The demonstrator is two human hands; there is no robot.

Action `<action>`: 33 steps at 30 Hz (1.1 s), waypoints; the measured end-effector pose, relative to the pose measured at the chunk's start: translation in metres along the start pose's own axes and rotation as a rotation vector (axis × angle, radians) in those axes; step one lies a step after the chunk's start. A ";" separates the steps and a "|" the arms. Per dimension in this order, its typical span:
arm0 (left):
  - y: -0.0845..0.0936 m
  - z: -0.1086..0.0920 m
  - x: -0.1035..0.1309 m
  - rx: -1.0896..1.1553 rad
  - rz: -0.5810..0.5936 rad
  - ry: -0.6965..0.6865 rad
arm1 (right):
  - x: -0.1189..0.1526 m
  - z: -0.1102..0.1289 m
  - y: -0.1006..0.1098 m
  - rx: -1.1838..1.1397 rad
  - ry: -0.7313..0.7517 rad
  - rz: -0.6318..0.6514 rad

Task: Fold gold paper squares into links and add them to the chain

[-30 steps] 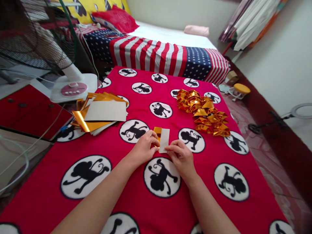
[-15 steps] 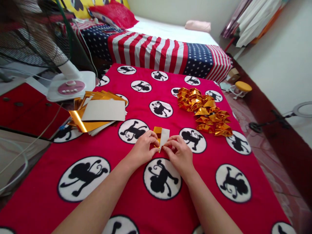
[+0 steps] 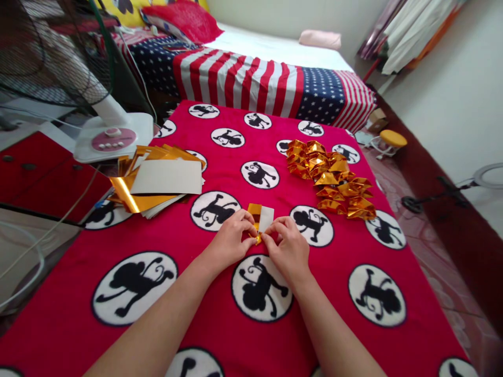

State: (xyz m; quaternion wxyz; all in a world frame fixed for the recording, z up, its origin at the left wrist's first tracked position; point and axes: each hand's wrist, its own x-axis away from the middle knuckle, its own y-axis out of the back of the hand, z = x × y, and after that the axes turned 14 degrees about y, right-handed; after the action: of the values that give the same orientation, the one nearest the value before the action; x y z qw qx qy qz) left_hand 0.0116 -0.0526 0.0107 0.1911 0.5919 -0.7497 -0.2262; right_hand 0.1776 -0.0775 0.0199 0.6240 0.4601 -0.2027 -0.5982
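A small folded sheet of gold foil paper (image 3: 266, 217) lies near the middle of the red cloth, gold on its left part and whitish on its right. My left hand (image 3: 237, 234) pinches its near left edge between thumb and fingers. From the other side, my right hand (image 3: 288, 243) grips the near right edge, where a gold corner shows folded up between both thumbs. The fingertips hide part of the near end. To the left lies a stack of gold-and-white paper sheets (image 3: 167, 177); to the right are several folded gold paper pieces (image 3: 328, 178) in rows.
The red cloth (image 3: 220, 319) with monkey prints covers the work surface. A white fan base (image 3: 113, 139) stands at the left beside red drawers (image 3: 47, 173). Beyond is a bed (image 3: 267, 42); a yellow stool (image 3: 393, 138) stands on the floor at right.
The near end of the paper has been folded: its white pointed corner no longer shows, and gold appears between my thumbs. My right hand has shifted very slightly left.
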 end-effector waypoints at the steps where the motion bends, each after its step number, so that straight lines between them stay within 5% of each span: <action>1: 0.000 0.000 0.000 0.000 -0.002 -0.005 | 0.000 0.000 0.000 0.003 -0.001 -0.003; 27: 0.003 -0.006 0.001 -0.019 0.021 -0.006 | 0.002 0.004 -0.006 0.013 -0.001 -0.039; 33: -0.005 -0.008 0.003 -0.018 -0.061 0.035 | 0.003 0.004 -0.007 0.026 0.000 -0.037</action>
State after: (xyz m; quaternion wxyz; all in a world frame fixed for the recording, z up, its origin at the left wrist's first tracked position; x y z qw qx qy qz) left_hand 0.0194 -0.0572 0.0143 0.2023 0.6166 -0.7257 -0.2284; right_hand 0.1714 -0.0807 0.0155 0.6066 0.4720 -0.2020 -0.6070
